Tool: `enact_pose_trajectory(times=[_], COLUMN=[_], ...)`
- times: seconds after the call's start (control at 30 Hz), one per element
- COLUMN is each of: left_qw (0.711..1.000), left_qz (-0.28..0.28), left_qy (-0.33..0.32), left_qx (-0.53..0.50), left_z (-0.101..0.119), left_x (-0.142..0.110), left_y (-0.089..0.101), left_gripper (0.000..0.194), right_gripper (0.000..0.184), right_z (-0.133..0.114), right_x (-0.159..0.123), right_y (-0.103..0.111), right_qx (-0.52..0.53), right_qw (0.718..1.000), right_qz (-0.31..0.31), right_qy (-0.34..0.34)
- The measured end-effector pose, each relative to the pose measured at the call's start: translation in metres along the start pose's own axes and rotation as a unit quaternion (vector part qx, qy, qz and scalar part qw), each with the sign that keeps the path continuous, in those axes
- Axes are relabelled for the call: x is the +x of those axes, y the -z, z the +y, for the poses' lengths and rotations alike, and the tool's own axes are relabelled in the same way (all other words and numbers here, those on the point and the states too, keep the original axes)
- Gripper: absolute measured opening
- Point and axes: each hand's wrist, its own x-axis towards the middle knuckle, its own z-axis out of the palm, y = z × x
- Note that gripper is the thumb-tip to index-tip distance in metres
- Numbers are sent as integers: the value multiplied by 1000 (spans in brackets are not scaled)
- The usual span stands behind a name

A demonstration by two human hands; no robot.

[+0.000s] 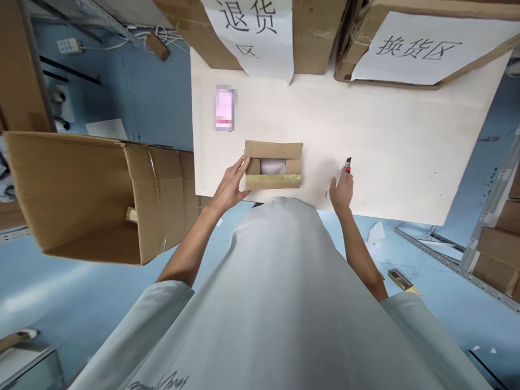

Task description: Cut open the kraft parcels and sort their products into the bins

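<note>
A small cardboard box (273, 182) lies on the white table in front of me. Its top flaps are parted around a pale, whitish item (273, 166) inside, whose kind I cannot make out. Clear tape runs along the near flap. My left hand (231, 187) grips the box's left end, fingers on the upper left side and thumb by the near corner. To the right of the box and apart from it, my right hand (342, 190) is closed around a red utility knife (347, 166). The dark blade points away from me.
Two large cartons with paper signs, one at the back middle (312, 38) and one at the back right (353, 59), border the white table (390, 124). A blurred pink phone-like object (225, 108) lies back left. A big open carton (162, 200) stands left of the table.
</note>
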Motion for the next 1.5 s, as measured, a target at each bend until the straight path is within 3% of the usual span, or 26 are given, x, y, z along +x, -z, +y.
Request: enact_pose_trajectory(times=[0.13, 0.27, 0.4, 0.5, 0.57, 0.7, 0.8, 0.9, 1.0, 1.13, 1.27, 1.37, 1.5], left_qw=[997, 996, 994, 991, 990, 993, 996, 996, 982, 958, 944, 956, 978], left_qz=[37, 63, 90, 108, 113, 90, 74, 53, -3, -52, -29, 18, 74], left_qy=[51, 48, 47, 48, 37, -1, -14, -64, -157, -222, -258, -234, -144], left_qx=[-33, -44, -49, -63, -75, -82, -43, 30, 101, 176, 201, 178, 128], left_z=[-21, -23, -17, -16, -18, -25, -29, -27, -24, -26, -32, -39, -58], left_x=[-7, -12, -15, -19, -25, -36, -34, -18, 3, 15, -1, -22, -40], left_y=[-9, -18, -19, -17, -17, -24, -34, -44, -50, -43, -22, -7, 0], left_gripper=[79, 70, 73, 56, 39, 39, 25, 55, 56, 47, 49, 51, 50], right_gripper=[50, 55, 54, 48, 49, 55, 67, 81, 78, 79, 71, 65, 50], right_z=[-40, -86, -122, -138, -144, -152, -163, -179, -193, -191, -160, -128, -102], right_x=[-12, -29, -32, -23, -15, -10, -21, -40, -56, -62, -59, -58, -61], right_y=[-5, -4, 3, 5, 5, -2, -13, -29, -43, -45, -31, -23, -29], right_qx=[158, 218, 184, 106, 61, -13, -77, -140, -174, -170, -108, -71, -56], right_qw=[982, 956, 941, 941, 943, 946, 952, 958, 958, 958, 960, 966, 972], right_qz=[-77, -105, -121, -127, -137, -164, -160, -127, -95, -70, -23, 11, 15], right_qy=[67, 166, 259, 293, 298, 278, 248, 215, 206, 221, 259, 249, 227])
